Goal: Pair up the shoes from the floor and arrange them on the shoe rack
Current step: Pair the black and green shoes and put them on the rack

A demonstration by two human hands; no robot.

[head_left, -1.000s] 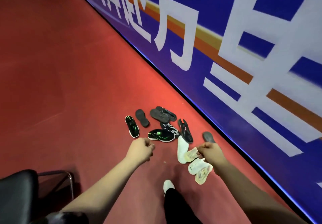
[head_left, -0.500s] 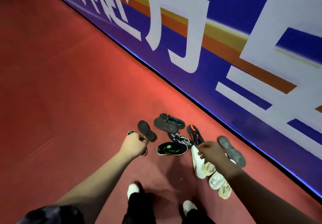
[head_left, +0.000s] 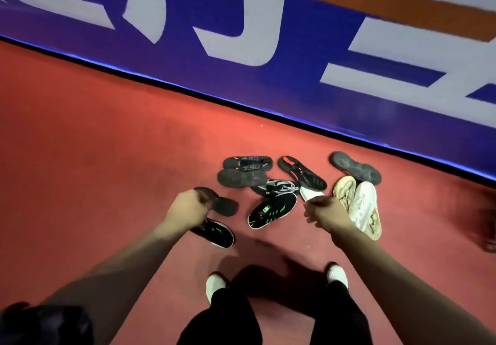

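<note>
From the head view, a loose heap of shoes lies on the red floor [head_left: 107, 143], whose surface looks finely grained and matte, near the foot of a glossy blue wall banner [head_left: 268, 89] with big white characters and an orange band.

The left hand [head_left: 188, 207] is curled at the end of an upturned dark grey sole [head_left: 224, 206]. Blur hides whether it actually grips it. Just below that hand sits a black sneaker with green stripes [head_left: 216, 234], and its match [head_left: 272, 210] lies near the middle.

The right hand [head_left: 327, 213] is curled over a smooth white shoe [head_left: 311, 194]. I cannot tell if it has hold of it.

Beside that hand lie two worn cream shoes [head_left: 362, 210], touching each other, and beyond them a grey treaded sole [head_left: 355, 167]. Black shoes [head_left: 247, 167] are stacked at the back.
</note>
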